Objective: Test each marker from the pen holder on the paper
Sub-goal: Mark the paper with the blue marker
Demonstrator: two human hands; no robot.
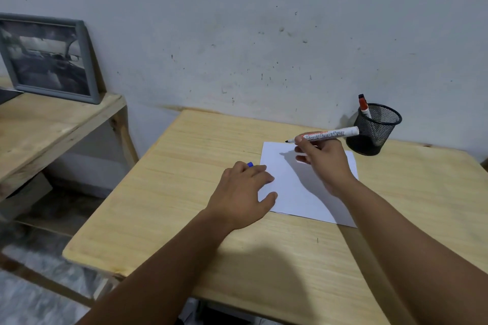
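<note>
On the wooden table (163, 192) the white paper (295, 192) lies just in front of the mesh pen holder (375, 129), where one red-collared marker (364, 107) waits, so we keep the sheet pinned flat under our left hand (241, 192), fingers loosely spread on its near-left edge beside a small blue thing (250, 164), perhaps a cap. Our right hand (323, 158) pinches the uncapped board marker (324, 135), tip at the sheet's far corner; we judge it best to lower it onto the paper and draw a short, light stroke.
</note>
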